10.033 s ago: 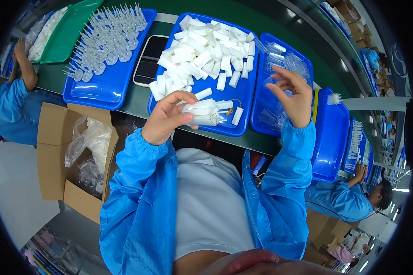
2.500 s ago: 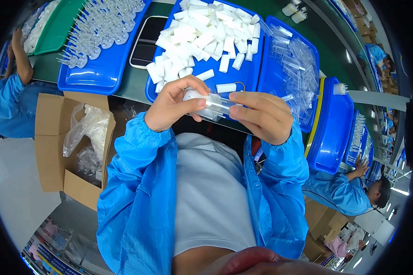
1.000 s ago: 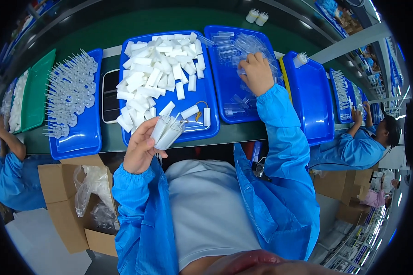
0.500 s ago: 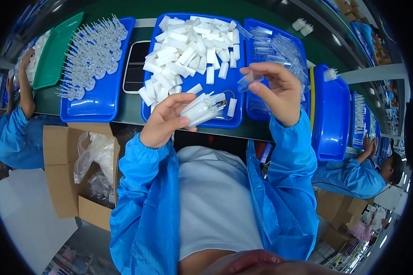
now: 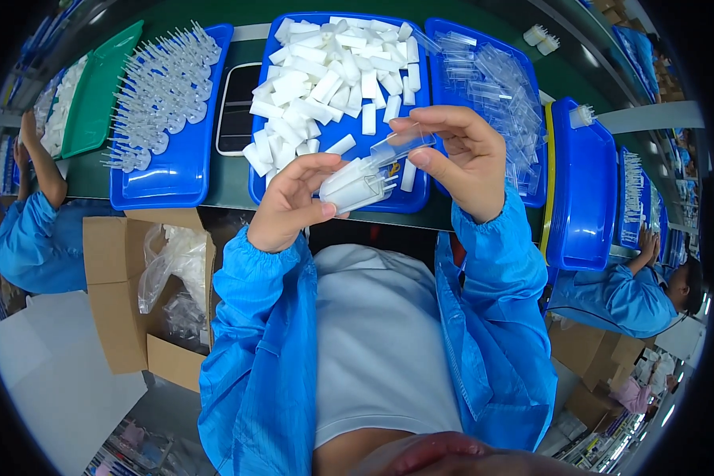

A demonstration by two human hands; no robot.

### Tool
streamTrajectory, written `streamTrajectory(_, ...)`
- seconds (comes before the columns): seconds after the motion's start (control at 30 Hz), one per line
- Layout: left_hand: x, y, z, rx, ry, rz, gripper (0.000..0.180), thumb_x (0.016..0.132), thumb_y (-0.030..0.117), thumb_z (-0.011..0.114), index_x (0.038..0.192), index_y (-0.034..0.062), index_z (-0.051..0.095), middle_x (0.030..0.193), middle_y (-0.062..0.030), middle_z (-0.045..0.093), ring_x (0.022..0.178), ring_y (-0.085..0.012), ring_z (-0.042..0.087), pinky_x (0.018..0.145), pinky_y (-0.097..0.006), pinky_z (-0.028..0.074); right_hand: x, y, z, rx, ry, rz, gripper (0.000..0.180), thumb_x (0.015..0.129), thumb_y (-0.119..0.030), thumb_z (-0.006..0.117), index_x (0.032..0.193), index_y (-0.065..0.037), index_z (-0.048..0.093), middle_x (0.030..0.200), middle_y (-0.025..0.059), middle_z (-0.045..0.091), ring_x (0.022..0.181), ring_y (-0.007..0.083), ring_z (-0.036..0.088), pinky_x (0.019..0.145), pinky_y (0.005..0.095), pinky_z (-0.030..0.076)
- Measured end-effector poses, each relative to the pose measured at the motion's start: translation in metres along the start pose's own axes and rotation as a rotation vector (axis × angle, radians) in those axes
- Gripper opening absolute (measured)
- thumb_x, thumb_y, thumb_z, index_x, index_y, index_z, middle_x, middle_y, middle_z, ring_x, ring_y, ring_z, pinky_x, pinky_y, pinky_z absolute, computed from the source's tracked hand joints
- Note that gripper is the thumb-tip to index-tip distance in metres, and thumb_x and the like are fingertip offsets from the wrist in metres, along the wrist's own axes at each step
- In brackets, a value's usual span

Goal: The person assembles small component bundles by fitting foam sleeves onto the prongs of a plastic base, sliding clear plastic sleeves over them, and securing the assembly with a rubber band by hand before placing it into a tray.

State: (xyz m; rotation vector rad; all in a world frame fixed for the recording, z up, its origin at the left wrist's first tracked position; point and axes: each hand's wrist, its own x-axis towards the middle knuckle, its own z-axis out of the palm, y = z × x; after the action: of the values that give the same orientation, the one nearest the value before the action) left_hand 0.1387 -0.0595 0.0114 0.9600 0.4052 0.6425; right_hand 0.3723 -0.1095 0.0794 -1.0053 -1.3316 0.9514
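Note:
My left hand grips a white holder with thin prongs pointing right and white oblong blocks seated among them. Between thumb and fingers of my right hand is a clear plastic sleeve, tilted. The sleeve's left end is up against the holder's right side; whether it overlaps the prongs I cannot tell. Both hands are raised over the near edge of a blue tray heaped with white blocks. A small brownish loop shows behind the prongs.
Clear sleeves fill a tray right of the blocks. Pronged holders crowd a blue tray at left. Another blue tray stands at right. A cardboard box sits below left. Co-workers in blue sleeves work on both sides.
My right hand has moved left with the clear sleeve, bringing it against the holder. My left hand keeps its grip on the holder. The whole view has shifted slightly.

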Motion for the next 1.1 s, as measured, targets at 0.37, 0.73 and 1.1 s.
streamTrajectory(0.37, 0.003, -0.004, 0.001, -0.098, 0.000, -0.038, 0.029, 0.088, 0.010, 0.059, 0.115, 0.0024, 0.051, 0.115, -0.0108, 0.054, 0.107, -0.0199, 0.054, 0.085, -0.034, 0.049, 0.002, -0.001, 0.014, -0.191, -0.144, -0.078, 0.034, 0.075, -0.001, 0.072, 0.108, -0.003, 0.063, 0.103, 0.0129, 0.068, 0.095, 0.0238, 0.066, 0.083, 0.0330, 0.052)
streamTrajectory(0.73, 0.006, -0.004, 0.005, 0.072, -0.019, 0.053, 0.030, 0.083, 0.006, 0.066, 0.109, 0.0037, 0.052, 0.108, -0.0071, 0.056, 0.105, -0.0165, 0.052, 0.089, -0.030, 0.044, 0.002, -0.002, 0.019, -0.347, -0.139, -0.149, 0.030, 0.076, -0.001, 0.071, 0.105, -0.002, 0.064, 0.100, 0.0145, 0.068, 0.095, 0.0255, 0.067, 0.082, 0.0334, 0.053)
streamTrajectory(1.1, 0.008, -0.002, 0.011, 0.140, 0.010, 0.024, 0.028, 0.083, 0.004, 0.066, 0.109, 0.0025, 0.053, 0.102, -0.0051, 0.058, 0.101, -0.0152, 0.053, 0.087, -0.029, 0.045, 0.002, 0.000, 0.017, -0.324, -0.177, -0.107, 0.028, 0.078, -0.002, 0.064, 0.105, -0.008, 0.064, 0.098, 0.0059, 0.066, 0.081, 0.0184, 0.060, 0.065, 0.0315, 0.046)
